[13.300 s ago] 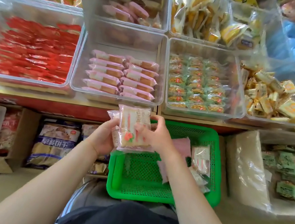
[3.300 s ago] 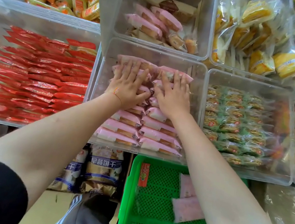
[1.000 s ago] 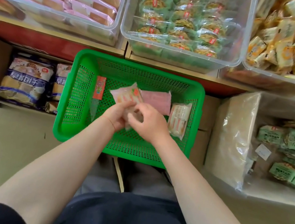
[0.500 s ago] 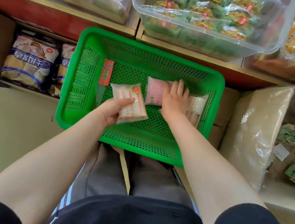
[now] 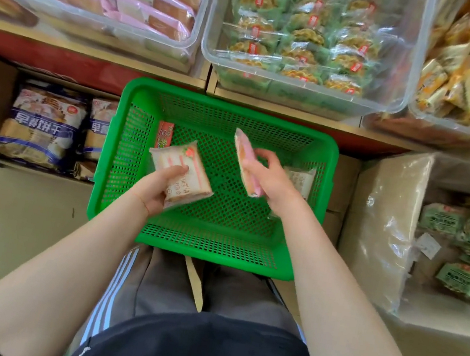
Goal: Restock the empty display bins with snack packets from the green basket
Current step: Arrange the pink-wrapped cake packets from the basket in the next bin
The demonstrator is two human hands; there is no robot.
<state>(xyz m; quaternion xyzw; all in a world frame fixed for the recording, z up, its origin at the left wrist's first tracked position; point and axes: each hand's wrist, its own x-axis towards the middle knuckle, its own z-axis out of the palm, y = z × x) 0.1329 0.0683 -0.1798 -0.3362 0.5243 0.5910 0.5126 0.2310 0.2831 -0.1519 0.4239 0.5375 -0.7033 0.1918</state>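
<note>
Beside green basket (image 5: pixel 125 159) — packs (image 5: pixel 41 127) reading 早餐饼干.

Green mesh basket (image 5: pixel 124 165), 2 packets lifted above it, 2 more inside.

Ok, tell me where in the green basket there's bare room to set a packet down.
The basket floor is mostly bare: the near half along the front wall, and the middle below both hands. The left hand holds a white packet, the right hand a pink one. Crowded only at the far-left wall by the red packet and the right wall by another packet.
</note>
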